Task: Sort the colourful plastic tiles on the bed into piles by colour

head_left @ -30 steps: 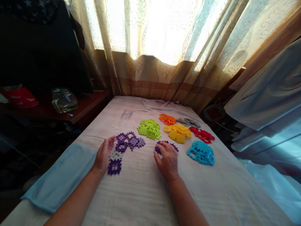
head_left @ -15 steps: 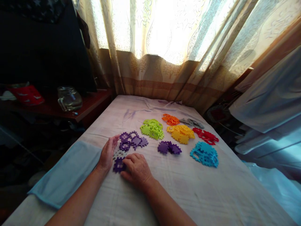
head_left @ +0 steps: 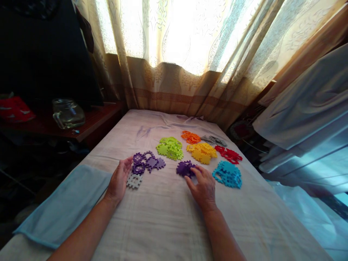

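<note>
My left hand point(head_left: 119, 180) rests on its side with fingers stretched out, holding nothing. Its fingertips are against or close beside a group of purple notched tiles point(head_left: 151, 163), some with cut-out centres. Below them lies a grey tile point(head_left: 134, 181) with a cut-out, near the left palm. Farther right, my right hand point(head_left: 203, 185) has thumb and fingers around the near right edge of a purple tile in a small purple pile point(head_left: 184, 168). That hand covers part of the pile.
Piles of lime green point(head_left: 170, 148), orange point(head_left: 191, 137), yellow point(head_left: 202, 153), dark grey point(head_left: 214, 140), red point(head_left: 228, 154) and blue point(head_left: 227, 174) tiles lie beyond and right. A blue cloth point(head_left: 65, 203) lies left. A glass jar point(head_left: 68, 114) stands on the side table.
My right hand has moved right from the grey tile to the small purple pile. The purple tile below the grey one is gone from there. My left hand stays beside the purple group.
</note>
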